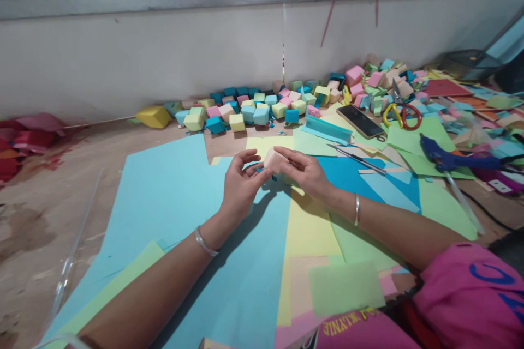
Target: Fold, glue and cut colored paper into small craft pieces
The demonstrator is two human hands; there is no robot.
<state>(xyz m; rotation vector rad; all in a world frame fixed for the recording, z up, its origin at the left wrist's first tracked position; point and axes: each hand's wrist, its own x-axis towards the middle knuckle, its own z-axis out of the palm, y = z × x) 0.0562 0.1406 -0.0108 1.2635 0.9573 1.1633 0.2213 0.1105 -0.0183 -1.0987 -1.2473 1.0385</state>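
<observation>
Both hands meet over the coloured paper sheets (172, 196) spread on the floor. My left hand (241, 182) and my right hand (303, 172) are closed around a small pale pink paper cube (273, 160), fingertips pinching it from either side. A silver bangle sits on each wrist. Light blue, yellow and green sheets lie under the hands.
Several finished paper cubes (254, 112) in pink, blue, yellow and green are heaped along the wall. A phone (364, 121), scissors (399, 109), a blue glue gun (450, 159) with its cable, and a folded teal strip (327, 130) lie at the right. Red paper (24, 136) lies far left.
</observation>
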